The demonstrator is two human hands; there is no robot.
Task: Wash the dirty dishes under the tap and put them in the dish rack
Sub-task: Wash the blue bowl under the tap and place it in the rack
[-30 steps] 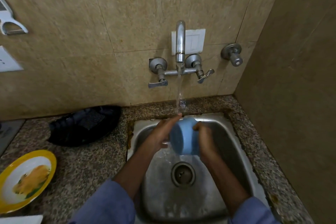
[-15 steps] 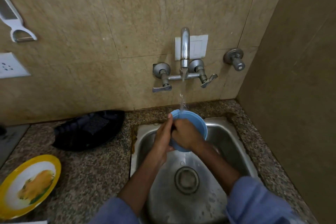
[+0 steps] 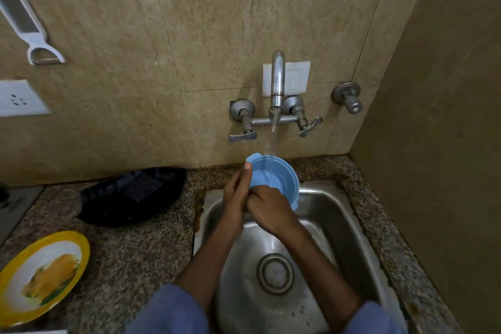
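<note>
I hold the blue bowl (image 3: 273, 179) over the back edge of the steel sink (image 3: 349, 228), right under the tap (image 3: 278, 81), whose stream falls onto the bowl's far rim. My left hand (image 3: 237, 203) is clamped on the bowl's left rim, thumb up along the edge; my right hand (image 3: 271, 209) closes over the near rim, fingers curled inside. The bowl is round, so it has no long axis; its mouth opens upward and tips a little toward me, with shallow water inside. Room is tight behind it: the tiled wall and the two tap levers stand just past the far rim. To the right, the side wall (image 3: 433, 144) closes off the corner beyond a narrow strip of speckled desk (image 3: 135, 252). Below and toward me the sink basin is open down to the drain (image 3: 275, 274). To the left the desk carries a black tray (image 3: 130, 195) near the sink's edge and, farther off, a yellow-rimmed plate (image 3: 40, 276) at the front corner.
</note>
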